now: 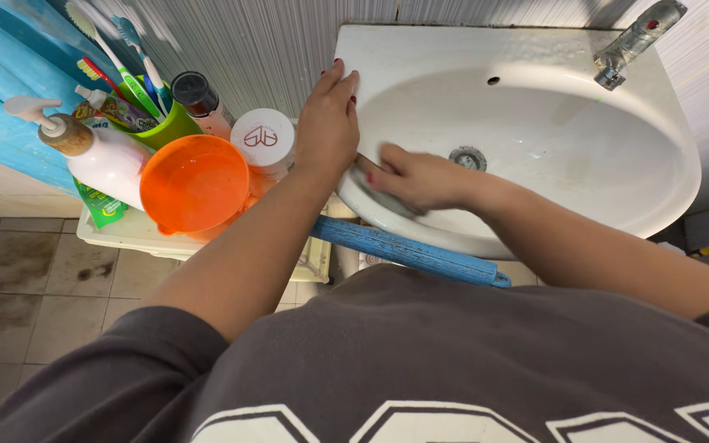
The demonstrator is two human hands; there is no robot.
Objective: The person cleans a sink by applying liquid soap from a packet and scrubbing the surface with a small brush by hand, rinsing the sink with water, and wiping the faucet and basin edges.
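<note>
At ten o'clock on the white washbasin (pixel 658 176), left hand (pixel 327 123) laid flat over the rim, fingers together and stretched toward twelve, holding nothing, only pressing on the porcelain. Just at four o'clock from it, right hand (pixel 417 178) curled narrow around a grey scrubbing pad (pixel 397 203), pad blurred and pressed against the near-left inner edge of the bowl at about eight o'clock from the drain (pixel 468 157). Hands nearly touching at the left thumb side; cannot tell whether in actual contact. Metal tap (pixel 633 39) up at one o'clock on the basin's far corner, well apart from both hands. Under the basin's near rim, toward six o'clock, a blue bar (pixel 408 250) slanting from left to right. Out at nine o'clock from the left hand, a white shelf (pixel 125 234) crowded with an orange plastic cup (pixel 194 184), a white pump bottle (pixel 92 152), a green holder (pixel 176 125) of toothbrushes (pixel 129 78), a white-lidded jar (pixel 263 138) and a dark-capped bottle (pixel 201 98). Grey tiled floor (pixel 18 287) below at seven o'clock.
</note>
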